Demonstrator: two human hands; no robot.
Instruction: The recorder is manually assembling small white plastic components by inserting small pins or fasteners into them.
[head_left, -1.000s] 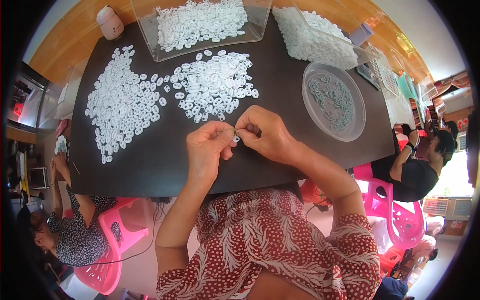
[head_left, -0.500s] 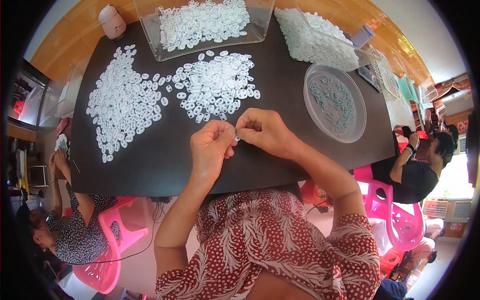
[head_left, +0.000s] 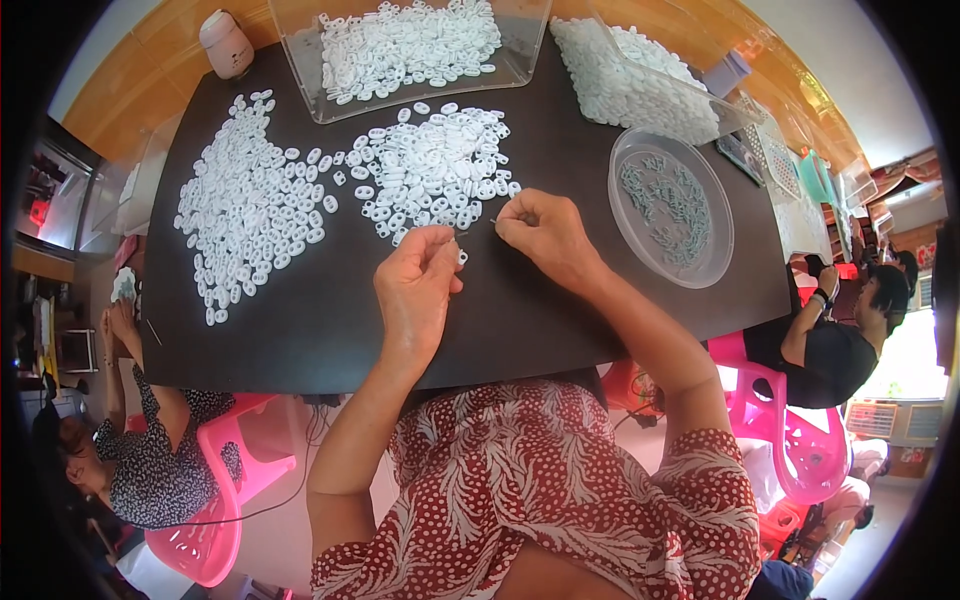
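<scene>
My left hand (head_left: 415, 295) is closed, its thumb and fingertips pinching a small white plastic piece with holes (head_left: 461, 257). To the right and slightly farther off, my right hand (head_left: 550, 235) is apart from the left. Its thumb and forefinger are pressed together on a small thin grey piece (head_left: 495, 221), too small to make out fully. Just beyond both hands lies a pile of white oval two-holed plastic pieces (head_left: 430, 165). A larger spread of the same kind of pieces (head_left: 245, 195) covers the table's left side.
A round translucent tray (head_left: 712, 262) with many small grey-green pieces sits at right. Two clear bins, one at the back (head_left: 520, 80) and one at the back right (head_left: 735, 118), hold white pieces. A pinkish-white jar (head_left: 226, 45) stands back left. People sit at both sides.
My right hand has drawn away from the left, moving right and farther from me. The left hand has shifted slightly left, and the white piece in its fingertips now shows more.
</scene>
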